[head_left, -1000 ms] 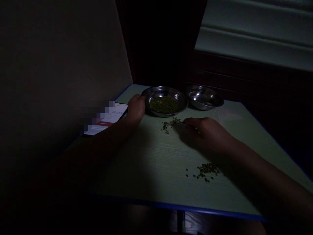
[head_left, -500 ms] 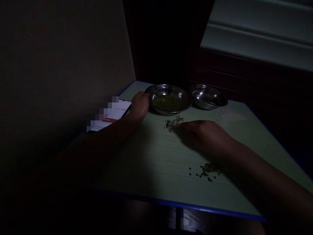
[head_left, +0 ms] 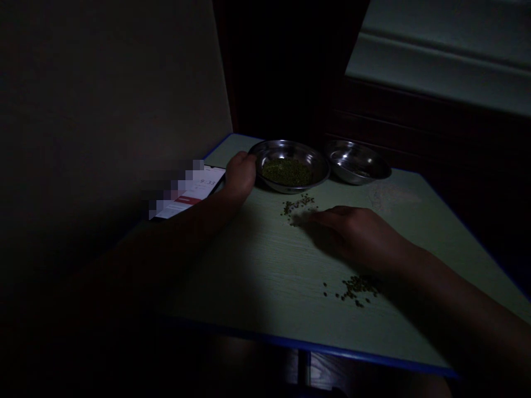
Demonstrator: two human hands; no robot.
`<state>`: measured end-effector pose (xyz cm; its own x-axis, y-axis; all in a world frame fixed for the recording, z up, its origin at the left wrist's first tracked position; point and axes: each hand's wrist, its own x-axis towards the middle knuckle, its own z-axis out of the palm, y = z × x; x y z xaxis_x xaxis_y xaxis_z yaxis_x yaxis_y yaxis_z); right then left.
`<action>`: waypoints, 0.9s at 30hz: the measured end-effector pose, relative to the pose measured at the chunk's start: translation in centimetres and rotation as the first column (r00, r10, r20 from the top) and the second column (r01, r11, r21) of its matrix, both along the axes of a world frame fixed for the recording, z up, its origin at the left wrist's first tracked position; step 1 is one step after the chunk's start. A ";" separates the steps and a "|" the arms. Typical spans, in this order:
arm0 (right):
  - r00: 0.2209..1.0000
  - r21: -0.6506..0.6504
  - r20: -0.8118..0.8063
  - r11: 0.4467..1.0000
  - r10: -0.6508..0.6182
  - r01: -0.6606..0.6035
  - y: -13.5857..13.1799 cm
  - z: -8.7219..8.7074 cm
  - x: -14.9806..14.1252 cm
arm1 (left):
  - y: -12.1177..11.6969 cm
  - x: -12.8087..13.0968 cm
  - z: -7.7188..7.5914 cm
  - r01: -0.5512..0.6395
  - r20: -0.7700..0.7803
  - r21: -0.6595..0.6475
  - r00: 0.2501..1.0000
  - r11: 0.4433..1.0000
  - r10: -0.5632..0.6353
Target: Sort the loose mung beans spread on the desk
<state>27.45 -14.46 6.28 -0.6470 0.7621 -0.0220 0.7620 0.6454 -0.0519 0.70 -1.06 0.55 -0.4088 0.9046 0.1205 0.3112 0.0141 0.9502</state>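
Note:
My left hand (head_left: 241, 177) is closed on the left rim of a steel bowl (head_left: 269, 148), which stands tilted or level, I cannot tell. Small green mung beans (head_left: 288, 172) cover the bowl's bottom. Just in front of it lies a loose scatter of mung beans (head_left: 306, 202) on the table. At the near edge of that scatter is my right hand (head_left: 352, 229), fingertips pointing left and pressed together low over the tabletop; the dim light hides what is between them. A second pile of beans (head_left: 357, 287) lies nearer me, below my right wrist.
A second steel bowl (head_left: 357, 176) stands behind to the right, with a little something at its bottom. A lit phone (head_left: 199, 188) lies by my left forearm. The pale green table (head_left: 265, 287) has a blue edge, and a wall (head_left: 124, 83) rises on the left.
The view has shifted slightly. My right fingertips have moved a little over the near edge of the bean scatter, and a few beans there lie differently. My left hand stays on the bowl.

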 end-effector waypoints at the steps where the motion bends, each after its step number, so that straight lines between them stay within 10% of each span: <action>1: 1.000 0.002 -0.002 1.000 0.011 -0.011 -0.1 0.0 0.1 | 0.0 0.0 0.0 0.002 -0.006 -0.002 1.000 1.000 -0.002; 27: 0.999 -0.045 0.023 0.998 -0.048 0.049 0.2 1.0 -2.2 | 0.5 -0.3 -0.8 0.000 0.037 0.020 0.999 1.000 -0.001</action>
<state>25.22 -14.22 7.33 -0.6087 0.7903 -0.0707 0.7934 0.6054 -0.0635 0.43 -0.57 -0.29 -0.4127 0.9025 0.1233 0.2763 -0.0050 0.9611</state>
